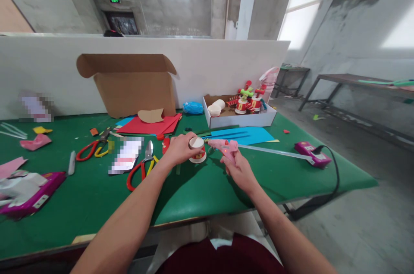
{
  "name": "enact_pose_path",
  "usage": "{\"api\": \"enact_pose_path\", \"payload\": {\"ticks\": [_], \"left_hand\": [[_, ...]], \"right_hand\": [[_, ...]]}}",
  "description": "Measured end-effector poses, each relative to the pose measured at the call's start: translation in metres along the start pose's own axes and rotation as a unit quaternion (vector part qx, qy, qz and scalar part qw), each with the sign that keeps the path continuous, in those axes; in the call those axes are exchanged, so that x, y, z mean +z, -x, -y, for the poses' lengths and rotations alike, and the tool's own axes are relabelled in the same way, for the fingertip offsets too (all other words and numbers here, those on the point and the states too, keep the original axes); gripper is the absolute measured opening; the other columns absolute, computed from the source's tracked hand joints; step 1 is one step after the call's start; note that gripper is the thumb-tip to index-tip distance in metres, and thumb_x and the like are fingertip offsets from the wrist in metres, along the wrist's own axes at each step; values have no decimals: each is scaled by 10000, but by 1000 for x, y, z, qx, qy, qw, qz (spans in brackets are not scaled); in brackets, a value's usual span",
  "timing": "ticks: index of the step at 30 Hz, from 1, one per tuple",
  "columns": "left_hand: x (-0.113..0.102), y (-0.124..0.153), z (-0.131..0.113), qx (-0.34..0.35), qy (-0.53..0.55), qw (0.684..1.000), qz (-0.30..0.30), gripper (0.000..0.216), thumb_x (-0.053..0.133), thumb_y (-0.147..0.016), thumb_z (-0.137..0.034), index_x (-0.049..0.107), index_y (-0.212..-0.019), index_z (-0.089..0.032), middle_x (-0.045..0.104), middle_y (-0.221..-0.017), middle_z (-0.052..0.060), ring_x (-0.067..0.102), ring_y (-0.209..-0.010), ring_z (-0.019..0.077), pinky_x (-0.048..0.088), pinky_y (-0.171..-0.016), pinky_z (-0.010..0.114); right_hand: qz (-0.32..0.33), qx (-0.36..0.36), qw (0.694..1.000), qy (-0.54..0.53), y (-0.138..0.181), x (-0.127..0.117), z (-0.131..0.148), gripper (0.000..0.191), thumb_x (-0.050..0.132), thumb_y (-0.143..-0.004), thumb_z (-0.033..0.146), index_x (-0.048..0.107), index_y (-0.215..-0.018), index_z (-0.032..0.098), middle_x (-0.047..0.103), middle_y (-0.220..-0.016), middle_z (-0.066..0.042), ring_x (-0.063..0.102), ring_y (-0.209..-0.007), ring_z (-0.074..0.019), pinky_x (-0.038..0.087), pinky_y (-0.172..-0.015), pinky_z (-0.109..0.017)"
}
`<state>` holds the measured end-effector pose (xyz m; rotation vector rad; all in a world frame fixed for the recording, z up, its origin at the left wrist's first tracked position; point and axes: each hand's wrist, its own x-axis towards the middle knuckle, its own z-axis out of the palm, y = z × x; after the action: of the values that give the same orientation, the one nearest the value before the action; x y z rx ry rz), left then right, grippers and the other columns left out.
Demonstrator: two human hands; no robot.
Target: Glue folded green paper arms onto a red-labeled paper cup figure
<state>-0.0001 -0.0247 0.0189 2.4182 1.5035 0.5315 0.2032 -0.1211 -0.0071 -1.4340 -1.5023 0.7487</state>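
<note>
Two hands show: one left hand [179,148] and one right hand [237,167]. At them there is one glue gun [225,146] and one paper cup [197,150]. There are two pairs of scissors, one pair [92,149] and a second pair [142,166]. Of two boxes, one is a brown box [136,86] and one a white box [239,121], which has two plain white cups [214,110] inside. There is also one blue sheet [247,135], one power strip [312,154] and one green table [97,205].

Red scissors [148,153], open cardboard box [136,88]

Scissors [142,167] L of cup [197,150], box [242,120] fwd.
</note>
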Motion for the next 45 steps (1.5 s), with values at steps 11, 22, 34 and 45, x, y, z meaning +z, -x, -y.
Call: {"api": "enact_pose_path", "payload": {"ticks": [11, 22, 34, 45], "left_hand": [[-1, 0, -1, -4, 13, 1000, 2, 378, 629, -715, -505, 599, -1003, -261, 700, -970, 25, 613, -949, 264, 419, -796, 345], [-1, 1, -1, -4, 17, 1000, 0, 367, 632, -714, -488, 597, -999, -259, 699, -988, 27, 611, -948, 263, 422, -794, 346], [0, 0, 0, -6, 12, 1000, -1, 364, 632, -718, -489, 599, -1006, -269, 702, -967, 18, 612, -954, 263, 418, -805, 347], [0, 1, -1, -2, 9, 1000, -4, 361, 628, -718, -492, 597, -994, -262, 698, -968, 23, 615, -954, 268, 411, -807, 353]], "right_hand": [[-20, -40, 999, 27, -1, 0, -8, 306, 493, -859, 319, 558, -1119, 171, 627, -673, -23, 575, -587, -177, 461, -550, -275], [-23, -45, 998, 26, -3, 0, -11, 345, 505, -859, 340, 550, -1162, 180, 665, -795, -61, 630, -747, -218, 490, -614, -296], [-27, -45, 998, 24, -4, 0, -12, 383, 518, -853, 340, 534, -1205, 191, 673, -819, -66, 643, -770, -233, 499, -616, -306], [-25, -45, 998, 29, -3, 0, -11, 398, 510, -856, 339, 526, -1217, 173, 673, -838, -69, 639, -787, -229, 498, -631, -305]]}}
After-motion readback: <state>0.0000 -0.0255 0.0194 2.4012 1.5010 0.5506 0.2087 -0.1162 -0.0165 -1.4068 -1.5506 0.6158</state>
